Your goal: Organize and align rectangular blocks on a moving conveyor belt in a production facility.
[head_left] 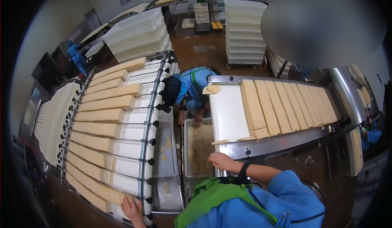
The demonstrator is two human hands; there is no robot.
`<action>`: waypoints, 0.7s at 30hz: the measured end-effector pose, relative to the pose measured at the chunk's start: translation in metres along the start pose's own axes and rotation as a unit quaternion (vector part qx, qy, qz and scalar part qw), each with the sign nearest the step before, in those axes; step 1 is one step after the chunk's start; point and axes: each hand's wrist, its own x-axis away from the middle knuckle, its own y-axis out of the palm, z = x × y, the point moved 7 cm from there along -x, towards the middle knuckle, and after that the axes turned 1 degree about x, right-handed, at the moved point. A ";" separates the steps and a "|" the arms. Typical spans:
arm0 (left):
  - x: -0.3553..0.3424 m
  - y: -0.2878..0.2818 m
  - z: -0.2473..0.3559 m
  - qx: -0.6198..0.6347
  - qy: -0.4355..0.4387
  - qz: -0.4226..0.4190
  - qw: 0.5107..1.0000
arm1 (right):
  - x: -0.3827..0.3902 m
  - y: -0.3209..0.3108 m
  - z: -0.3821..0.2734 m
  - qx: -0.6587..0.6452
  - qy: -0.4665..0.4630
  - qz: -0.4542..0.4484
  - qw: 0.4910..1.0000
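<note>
Left hand point(131, 211) spreads on a pale slab point(104, 190); right hand point(221, 162) curls, its hidden grip I cannot tell.

left of frame: strips point(96, 116) rowed on a conveyor point(132, 131). right of centre: slabs point(281, 105) rowed on a second conveyor point(226, 109). between the two, at centre: trays point(163, 169), scraps point(200, 146) inside. upper centre: crate stacks point(246, 40) behind. lower left: left hand point(131, 210) at a strip's end. lower centre: right hand point(222, 162) beside the second conveyor.
</note>
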 end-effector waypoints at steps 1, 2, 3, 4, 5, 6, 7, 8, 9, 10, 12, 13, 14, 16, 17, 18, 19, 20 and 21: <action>-0.001 -0.001 -0.001 0.000 -0.003 0.005 1.000 | 0.000 0.000 -0.001 -0.004 -0.002 0.005 1.000; -0.001 -0.001 -0.002 0.005 -0.001 0.005 1.000 | -0.001 0.000 0.001 -0.005 0.002 0.002 1.000; -0.002 0.000 -0.002 0.009 0.000 0.005 1.000 | -0.001 0.001 0.002 -0.002 -0.001 0.002 1.000; -0.002 0.000 -0.003 0.009 -0.002 0.007 1.000 | -0.002 0.002 0.002 -0.002 0.000 0.001 1.000; -0.002 0.000 -0.004 0.014 -0.005 0.005 1.000 | -0.003 0.002 0.002 -0.001 0.002 -0.001 1.000; -0.002 0.000 -0.004 0.019 -0.008 0.003 1.000 | -0.004 0.003 0.002 0.000 0.000 -0.001 1.000; -0.003 0.001 -0.004 0.020 -0.008 0.004 1.000 | -0.004 0.002 0.002 -0.001 0.003 0.000 1.000; -0.003 0.002 -0.005 0.022 -0.008 0.003 1.000 | -0.004 0.002 0.003 -0.002 0.006 0.001 1.000; -0.004 0.003 -0.005 0.024 -0.008 0.002 1.000 | -0.004 0.001 0.003 0.000 0.006 0.001 1.000; -0.004 0.003 -0.005 0.025 -0.008 0.003 1.000 | -0.004 0.000 0.002 -0.004 0.006 0.003 1.000; -0.004 0.002 -0.005 0.018 -0.005 0.011 1.000 | -0.005 -0.002 0.002 -0.006 0.004 0.005 1.000; -0.004 0.002 -0.004 0.019 -0.005 0.011 1.000 | -0.004 -0.001 0.002 -0.002 0.004 0.000 1.000; -0.005 0.002 -0.004 0.024 -0.004 0.011 1.000 | -0.004 0.000 0.002 0.003 0.004 -0.005 1.000; -0.004 0.003 -0.003 0.030 -0.004 0.011 0.999 | -0.003 0.000 0.002 0.006 0.002 -0.004 1.000; -0.003 0.003 -0.003 0.031 -0.007 0.007 0.999 | -0.003 0.000 0.001 0.008 0.000 -0.002 1.000; -0.001 0.004 -0.003 0.032 -0.011 0.003 0.999 | -0.003 0.000 0.001 0.009 -0.001 -0.003 1.000; 0.000 0.005 -0.004 0.033 -0.011 0.002 0.999 | -0.003 -0.001 0.001 0.007 -0.003 0.004 1.000; 0.002 0.005 -0.004 0.025 -0.005 0.010 1.000 | -0.002 -0.001 0.001 0.006 -0.005 0.010 1.000; 0.004 0.006 -0.003 0.017 0.002 0.018 1.000 | -0.002 -0.001 0.001 0.005 -0.005 0.009 1.000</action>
